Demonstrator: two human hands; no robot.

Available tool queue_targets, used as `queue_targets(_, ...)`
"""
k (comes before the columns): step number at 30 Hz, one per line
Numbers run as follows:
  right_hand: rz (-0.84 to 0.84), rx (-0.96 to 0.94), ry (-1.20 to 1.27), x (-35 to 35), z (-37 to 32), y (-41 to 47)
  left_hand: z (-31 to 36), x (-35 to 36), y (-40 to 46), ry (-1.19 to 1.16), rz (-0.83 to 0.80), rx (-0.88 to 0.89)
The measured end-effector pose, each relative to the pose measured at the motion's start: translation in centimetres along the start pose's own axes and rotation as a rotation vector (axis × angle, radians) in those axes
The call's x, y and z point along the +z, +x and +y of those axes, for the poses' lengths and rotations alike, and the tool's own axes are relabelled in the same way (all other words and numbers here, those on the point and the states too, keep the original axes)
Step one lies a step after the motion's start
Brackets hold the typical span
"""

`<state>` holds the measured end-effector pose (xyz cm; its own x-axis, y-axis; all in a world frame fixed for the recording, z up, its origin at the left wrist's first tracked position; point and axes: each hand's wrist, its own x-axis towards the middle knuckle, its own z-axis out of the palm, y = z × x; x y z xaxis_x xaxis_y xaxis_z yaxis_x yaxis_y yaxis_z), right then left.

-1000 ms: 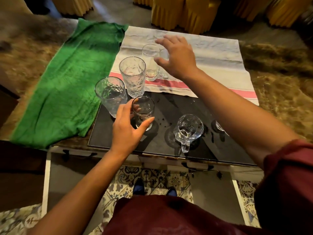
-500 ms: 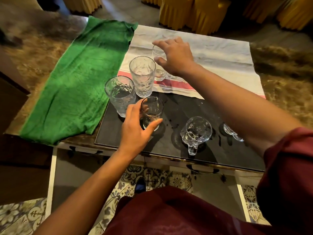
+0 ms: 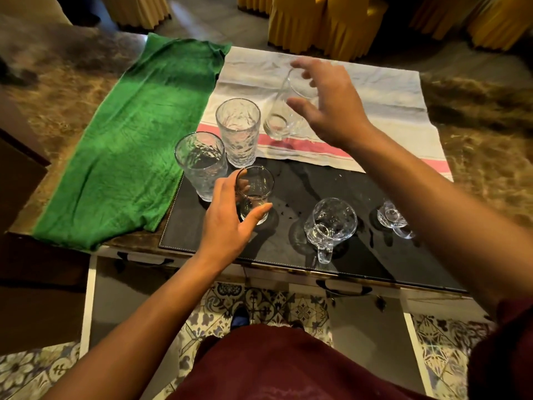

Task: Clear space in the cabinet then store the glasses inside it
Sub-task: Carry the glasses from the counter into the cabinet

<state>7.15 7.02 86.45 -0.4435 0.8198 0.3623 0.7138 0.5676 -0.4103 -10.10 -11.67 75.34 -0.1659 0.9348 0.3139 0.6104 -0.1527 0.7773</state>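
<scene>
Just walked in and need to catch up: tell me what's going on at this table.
A person is gathering glasses. The left hand grips a small glass on the black mat. The right hand reaches around a clear glass on the striped cloth. Two textured tumblers and two mugs stand untouched.

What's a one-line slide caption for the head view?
Left hand grips a small clear glass on the black mat; right hand closes around a smooth tumbler on the striped cloth.
</scene>
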Motion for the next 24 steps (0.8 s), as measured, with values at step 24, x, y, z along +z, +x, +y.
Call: queue_targets(24, -0.298, -0.016, 0.001, -0.3, 0.0, -11.0, 1.5, 1.1, 1.0, -0.069, 0.071, -0.033)
